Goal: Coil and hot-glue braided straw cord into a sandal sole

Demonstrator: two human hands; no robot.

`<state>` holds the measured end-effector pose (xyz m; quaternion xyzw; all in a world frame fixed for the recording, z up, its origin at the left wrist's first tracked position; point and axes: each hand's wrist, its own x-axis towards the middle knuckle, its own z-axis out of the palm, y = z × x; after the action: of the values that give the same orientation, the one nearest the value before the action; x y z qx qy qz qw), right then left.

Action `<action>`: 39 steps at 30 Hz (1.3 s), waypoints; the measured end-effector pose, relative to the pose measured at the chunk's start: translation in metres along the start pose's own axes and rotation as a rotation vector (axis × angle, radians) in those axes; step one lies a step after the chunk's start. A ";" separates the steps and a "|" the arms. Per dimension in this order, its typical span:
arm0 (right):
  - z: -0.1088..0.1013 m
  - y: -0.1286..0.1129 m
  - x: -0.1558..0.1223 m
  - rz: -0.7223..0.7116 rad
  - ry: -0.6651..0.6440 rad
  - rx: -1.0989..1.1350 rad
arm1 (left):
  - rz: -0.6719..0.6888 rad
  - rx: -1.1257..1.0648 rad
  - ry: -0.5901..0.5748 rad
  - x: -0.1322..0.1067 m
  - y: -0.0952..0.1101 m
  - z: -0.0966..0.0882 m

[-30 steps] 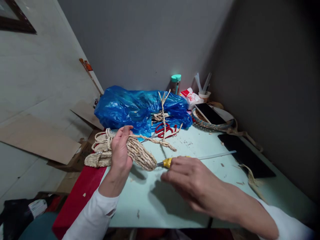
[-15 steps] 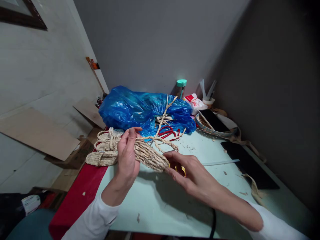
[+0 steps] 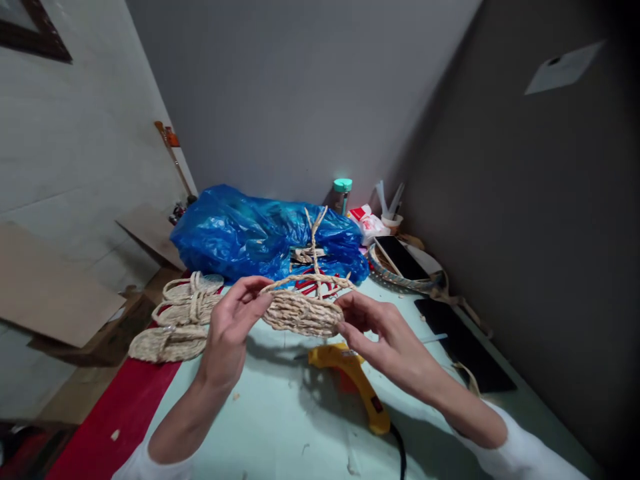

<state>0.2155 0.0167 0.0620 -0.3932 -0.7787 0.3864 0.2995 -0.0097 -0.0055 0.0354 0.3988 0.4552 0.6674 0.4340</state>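
Observation:
A braided straw sandal sole (image 3: pixel 303 313) is held up between my two hands, with loose plaited cords trailing from its top edge. At its left end, my left hand (image 3: pixel 235 317) pinches it between thumb and fingers. The fingers of my right hand (image 3: pixel 375 323) are closed on the right end. Below it, a yellow glue gun (image 3: pixel 350 373) with a black cable lies on the pale green table (image 3: pixel 270 413). To the left of my left hand, several finished-looking woven straw sandals (image 3: pixel 170 343) lie on the table's edge and red cloth.
Behind my hands are a blue plastic bag (image 3: pixel 235 233) and red-handled scissors (image 3: pixel 310 285). Farther right stand a green-lidded jar (image 3: pixel 343 193) and a small cup (image 3: pixel 391 221) with translucent sticks. A phone (image 3: pixel 405 257) rests on a round basket (image 3: pixel 440 287), near a black mat (image 3: pixel 465 347).
The sole has turned more level and its right end has come round toward me. My left hand has shifted to its left end. The glue gun, mostly hidden before, now shows.

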 end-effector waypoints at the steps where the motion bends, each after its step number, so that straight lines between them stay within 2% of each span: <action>1: 0.000 0.003 0.000 0.001 0.012 0.003 | 0.013 0.002 0.011 0.001 0.002 -0.001; 4: 0.000 0.012 0.002 0.004 0.035 0.024 | 0.099 -0.128 0.081 0.009 0.006 -0.008; 6: 0.000 0.018 0.004 0.009 0.056 0.051 | 0.176 -0.173 0.179 0.016 0.009 -0.015; 9: -0.003 0.025 0.004 0.019 0.101 0.122 | 0.261 -0.116 0.387 0.025 0.011 -0.028; 11: -0.008 0.028 0.003 0.026 0.129 0.186 | 0.281 -0.064 0.431 0.028 0.012 -0.033; 15: -0.021 0.031 0.001 0.016 0.158 0.325 | 0.289 -0.072 0.331 0.027 0.015 -0.034; 18: -0.028 0.032 -0.001 -0.018 0.150 0.405 | 0.210 -0.062 0.268 0.025 0.012 -0.027; 22: -0.029 0.031 -0.005 -0.053 0.120 0.447 | 0.101 0.021 0.174 0.019 0.000 -0.015; 26: -0.026 0.029 -0.008 -0.085 0.078 0.439 | 0.073 0.106 0.095 0.014 -0.007 -0.008; 39: -0.023 0.046 -0.007 -0.029 0.044 0.592 | 0.032 0.147 0.051 0.013 -0.006 -0.007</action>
<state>0.2543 0.0368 0.0342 -0.2861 -0.6310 0.5838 0.4233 -0.0190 0.0064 0.0300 0.4197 0.5075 0.6491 0.3808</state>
